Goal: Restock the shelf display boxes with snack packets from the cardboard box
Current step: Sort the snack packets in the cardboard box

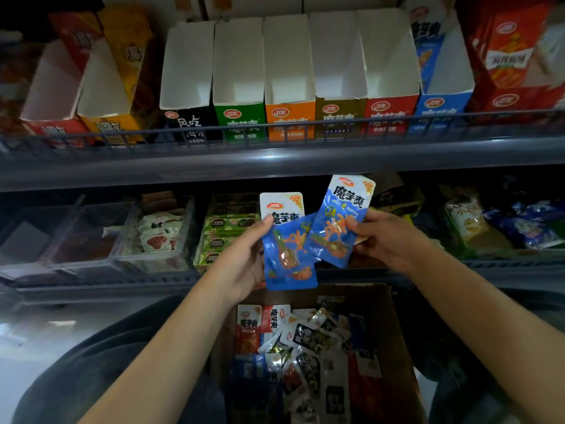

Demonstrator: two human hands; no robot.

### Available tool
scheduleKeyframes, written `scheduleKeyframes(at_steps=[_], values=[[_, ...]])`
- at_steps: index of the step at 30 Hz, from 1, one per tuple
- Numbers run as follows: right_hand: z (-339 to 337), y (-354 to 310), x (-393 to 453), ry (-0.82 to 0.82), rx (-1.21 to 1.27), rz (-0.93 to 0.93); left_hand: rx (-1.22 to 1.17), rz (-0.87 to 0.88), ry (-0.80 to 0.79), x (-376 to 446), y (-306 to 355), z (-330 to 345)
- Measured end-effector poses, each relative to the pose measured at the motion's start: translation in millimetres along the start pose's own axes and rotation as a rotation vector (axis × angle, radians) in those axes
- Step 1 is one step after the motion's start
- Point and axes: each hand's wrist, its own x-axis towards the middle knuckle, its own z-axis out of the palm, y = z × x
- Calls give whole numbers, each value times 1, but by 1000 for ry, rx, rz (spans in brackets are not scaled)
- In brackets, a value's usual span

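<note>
My left hand (244, 258) holds a blue snack packet (286, 255) upright, thumb across its white top. My right hand (388, 240) pinches a second blue packet (339, 221), tilted right and overlapping the first. Both are held above the open cardboard box (394, 332), which is filled with several mixed packets in red, black and blue. On the upper shelf stands a row of display boxes with nothing visible inside: black (186, 120), green (240, 120), orange (290, 117), olive (339, 116), red (388, 114) and blue (440, 108).
A grey wire rail (275, 133) fronts the upper shelf. Red and yellow display boxes (101, 123) lean at the left; red cartons (507, 56) stand at the right. The lower shelf holds clear bins (91, 237), green packets (226, 231) and bagged snacks (477, 224).
</note>
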Motion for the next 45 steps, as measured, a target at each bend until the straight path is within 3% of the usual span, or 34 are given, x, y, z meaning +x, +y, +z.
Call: scheduleKeyframes(at_steps=[4,9,15,19,26,34,40,45], values=[[-2,0,0,-83,-73,7,221,-44,-99,-3,-4,0],[7,3,-4,-48,-1,-27,261,-61,-187,-6,-15,4],[-1,1,-3,134,95,-57,277,61,30,0,-18,-2],[1,6,-7,103,64,-15,210,162,138,2,-18,-1],[26,22,-13,62,-35,-82,203,194,75,1,-19,12],[36,21,-22,142,-29,-175,279,237,101,1,-27,39],[44,8,-43,172,35,-328,500,449,122,-9,-25,65],[35,-22,-62,207,147,-401,478,505,133,-13,-3,97]])
